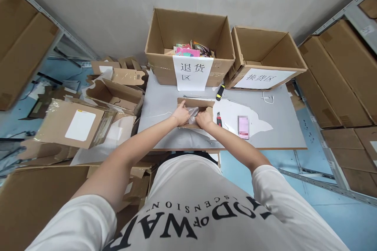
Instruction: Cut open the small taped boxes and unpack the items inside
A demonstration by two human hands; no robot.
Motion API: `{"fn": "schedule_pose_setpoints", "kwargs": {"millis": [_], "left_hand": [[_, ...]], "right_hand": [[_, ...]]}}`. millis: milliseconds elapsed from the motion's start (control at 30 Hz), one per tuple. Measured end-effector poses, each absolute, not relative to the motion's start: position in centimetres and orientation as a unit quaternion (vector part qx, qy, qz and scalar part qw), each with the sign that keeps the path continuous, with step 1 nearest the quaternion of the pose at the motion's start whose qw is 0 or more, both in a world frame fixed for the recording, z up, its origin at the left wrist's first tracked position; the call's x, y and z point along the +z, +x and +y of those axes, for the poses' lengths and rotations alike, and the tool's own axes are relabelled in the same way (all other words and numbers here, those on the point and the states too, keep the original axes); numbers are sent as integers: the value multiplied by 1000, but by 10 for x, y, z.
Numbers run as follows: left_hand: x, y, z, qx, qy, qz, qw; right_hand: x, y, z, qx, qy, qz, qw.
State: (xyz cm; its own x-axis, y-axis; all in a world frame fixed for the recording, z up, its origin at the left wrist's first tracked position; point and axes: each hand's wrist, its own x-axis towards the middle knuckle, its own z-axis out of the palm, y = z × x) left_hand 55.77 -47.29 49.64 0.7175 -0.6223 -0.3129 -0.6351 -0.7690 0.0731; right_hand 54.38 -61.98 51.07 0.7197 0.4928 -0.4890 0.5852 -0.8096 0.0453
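A small open cardboard box sits near the front of the grey table, between my hands. Crumpled translucent plastic packaging shows inside it. My left hand is at the box's left end, thumb up, fingers curled down onto the plastic. At the right end, my right hand is closed in a fist, gripping the plastic's other side. My fingertips are partly hidden. Just right of that hand lies a red-and-black utility knife. A phone with a pink, blurred screen rests farther right on torn white paper.
Behind stand a large labelled carton holding colourful packages and a second labelled carton. A yellow-and-black knife lies before them. Opened boxes pile up left of the table. Shelves with cartons flank the right.
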Motion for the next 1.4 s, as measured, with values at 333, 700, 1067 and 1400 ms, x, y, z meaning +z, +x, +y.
{"fn": "schedule_pose_setpoints", "kwargs": {"millis": [333, 700, 1067, 1400], "left_hand": [[503, 517, -429, 126, -981, 144, -13], [455, 508, -421, 166, -979, 84, -81], [455, 502, -426, 158, -982, 47, -92], [456, 500, -430, 163, -981, 39, -94]], "right_hand": [[484, 526, -694, -201, 970, 131, -20], [435, 522, -732, -200, 931, 143, -271], [485, 526, -706, -143, 981, 107, -80], [465, 562, -623, -370, 929, -17, -21]]}}
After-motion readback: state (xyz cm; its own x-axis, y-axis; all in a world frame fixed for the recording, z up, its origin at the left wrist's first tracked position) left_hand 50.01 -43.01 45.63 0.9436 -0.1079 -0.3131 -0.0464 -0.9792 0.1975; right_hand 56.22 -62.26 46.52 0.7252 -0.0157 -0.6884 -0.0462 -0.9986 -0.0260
